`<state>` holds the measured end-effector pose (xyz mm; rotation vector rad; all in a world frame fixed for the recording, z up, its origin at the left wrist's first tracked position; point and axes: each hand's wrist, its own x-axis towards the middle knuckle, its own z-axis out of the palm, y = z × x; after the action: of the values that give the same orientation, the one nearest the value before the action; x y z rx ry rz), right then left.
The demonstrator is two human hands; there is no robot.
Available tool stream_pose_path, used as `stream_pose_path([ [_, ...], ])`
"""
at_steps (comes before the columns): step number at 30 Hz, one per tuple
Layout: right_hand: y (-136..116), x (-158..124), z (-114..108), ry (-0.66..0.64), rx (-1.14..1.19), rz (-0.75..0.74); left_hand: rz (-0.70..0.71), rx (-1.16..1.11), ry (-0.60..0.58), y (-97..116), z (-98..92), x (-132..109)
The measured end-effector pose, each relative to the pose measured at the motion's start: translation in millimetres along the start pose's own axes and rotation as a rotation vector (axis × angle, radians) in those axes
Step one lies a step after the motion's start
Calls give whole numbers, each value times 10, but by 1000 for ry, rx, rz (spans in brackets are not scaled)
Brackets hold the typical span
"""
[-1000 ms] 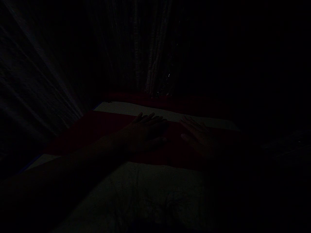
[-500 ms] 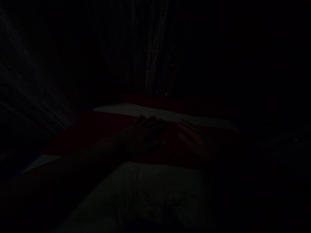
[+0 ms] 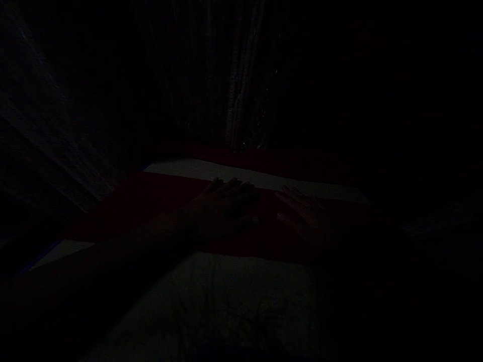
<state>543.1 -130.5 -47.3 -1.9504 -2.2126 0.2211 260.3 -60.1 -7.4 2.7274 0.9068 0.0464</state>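
In very dim light, a red cloth (image 3: 151, 201) lies in a wide band across a pale surface (image 3: 249, 276). My left hand (image 3: 222, 208) rests flat on the red band, palm down, fingers stretched out toward its far edge. To its right, my right hand (image 3: 302, 213) also lies on the red, fingers extended and slightly spread, with a gap between the two hands. Nothing shows in either hand. Darkness hides my right wrist and forearm. I cannot tell whether the red and pale parts are one piece of cloth.
Beyond the hands runs a pale strip (image 3: 256, 176), with a darker red band (image 3: 264, 158) behind it. Hanging, curtain-like folds (image 3: 237, 90) stand at the back, and dim streaked fabric (image 3: 56, 130) at the left. A thin blue edge (image 3: 41, 256) borders the surface's left side.
The picture has grown slightly darker. Both hands stay in nearly the same place on the red cloth.
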Motion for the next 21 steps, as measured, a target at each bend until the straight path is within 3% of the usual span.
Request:
stream_pose_path([
  [4,-74,-11,-12,64,-6,-36,-21,-6,14,12,-7,-3],
  [10,-147,-11,-16,-57,20,-32,5,10,31,-50,55,20],
  [21,-33,-15,29,19,36,-55,-32,-4,21,11,-7,-3],
])
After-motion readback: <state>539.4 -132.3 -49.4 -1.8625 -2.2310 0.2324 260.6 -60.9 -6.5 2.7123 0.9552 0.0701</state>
